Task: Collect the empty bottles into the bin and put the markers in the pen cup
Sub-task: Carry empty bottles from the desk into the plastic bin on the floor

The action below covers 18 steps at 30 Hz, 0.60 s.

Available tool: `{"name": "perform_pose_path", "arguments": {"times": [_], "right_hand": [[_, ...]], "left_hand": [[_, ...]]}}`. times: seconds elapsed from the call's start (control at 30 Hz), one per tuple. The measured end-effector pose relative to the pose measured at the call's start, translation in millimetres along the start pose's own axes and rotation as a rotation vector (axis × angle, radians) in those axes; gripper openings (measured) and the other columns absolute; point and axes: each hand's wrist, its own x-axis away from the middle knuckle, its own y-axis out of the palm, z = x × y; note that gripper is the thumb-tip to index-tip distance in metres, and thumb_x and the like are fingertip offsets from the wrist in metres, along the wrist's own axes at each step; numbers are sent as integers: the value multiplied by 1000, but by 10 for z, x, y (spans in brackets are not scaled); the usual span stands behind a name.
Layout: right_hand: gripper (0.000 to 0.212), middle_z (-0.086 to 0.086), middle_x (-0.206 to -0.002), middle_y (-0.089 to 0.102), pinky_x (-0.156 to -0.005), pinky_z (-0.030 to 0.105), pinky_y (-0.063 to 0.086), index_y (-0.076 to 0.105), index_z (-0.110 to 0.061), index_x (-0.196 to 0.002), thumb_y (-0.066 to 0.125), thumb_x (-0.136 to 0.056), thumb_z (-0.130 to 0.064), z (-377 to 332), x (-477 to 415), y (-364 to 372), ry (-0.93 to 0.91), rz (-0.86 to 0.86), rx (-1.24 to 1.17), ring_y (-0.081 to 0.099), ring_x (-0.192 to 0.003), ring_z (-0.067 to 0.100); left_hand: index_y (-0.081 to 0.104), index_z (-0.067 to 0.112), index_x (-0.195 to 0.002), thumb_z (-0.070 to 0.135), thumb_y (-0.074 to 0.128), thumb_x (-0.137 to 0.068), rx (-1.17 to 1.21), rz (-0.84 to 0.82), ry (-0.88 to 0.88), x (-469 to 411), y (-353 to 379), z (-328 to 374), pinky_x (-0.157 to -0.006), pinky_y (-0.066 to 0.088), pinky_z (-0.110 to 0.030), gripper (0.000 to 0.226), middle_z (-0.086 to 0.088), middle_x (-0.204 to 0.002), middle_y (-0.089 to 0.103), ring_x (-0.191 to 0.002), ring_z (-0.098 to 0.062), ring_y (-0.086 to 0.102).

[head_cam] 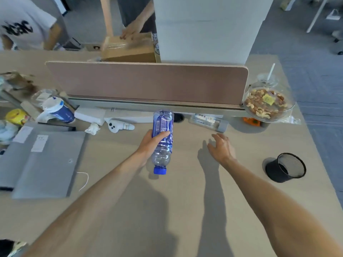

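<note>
**Blue-labelled bottle gripped above the desk, mesh cup at the right**

A black wire-mesh pen cup [285, 167] is seen tilted on the beige desk top [176, 210], near the right edge; its open mouth is turned toward the camera, and what it holds cannot be made out. A clear round plastic tub [269, 102] filled with mixed nuts is set at the far right corner, with a yellow note inside. A clear plastic cup with a white straw [268, 76] is placed just behind it.

A wide bare stretch of desk is left open between the forearms and toward the near edge. The far side is closed off by a brown fabric divider panel [148, 82], and the left is taken up by a grey flat folder [46, 164].

A clear plastic bottle with a blue label and blue cap [162, 141] is gripped around its middle by the left hand [150, 143], cap pointed toward the camera, base toward the divider. The bottle appears empty. The right hand [220, 145] is held open, fingers spread, near a clear lying bottle with a grey cap [209, 122], not touching it.
</note>
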Motion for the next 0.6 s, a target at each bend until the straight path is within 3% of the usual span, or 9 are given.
{"name": "perform_pose_path", "arguments": {"times": [0.17,0.37,0.6], "right_hand": [[54,16,-145,41,-106,47,36,44,-11,-140,53,-93,-36,5,-506,-112,-56,49,203,34,-134,35],[66,17,-145,38,-109,47,30,38,-14,-140,55,-87,-47,88,-1142,-63,-48,-57,380,32,-136,34],[70,12,-129,54,-99,45,39,42,-15,-129,66,-76,-55,72,-1467,79,-115,-114,551,51,-121,33]], "left_hand": [[64,12,-102,28,64,-91,55,54,10,-83,66,132,-62,58,-31,20,-9,-85,71,-69,-25,68],[60,4,-112,26,63,-91,50,66,-14,-185,66,151,-63,57,-34,30,-11,-86,70,-73,-27,68],[61,3,-108,23,63,-92,31,128,-49,-202,-81,20,-65,58,-35,26,-11,-85,71,-71,-25,69]]}}
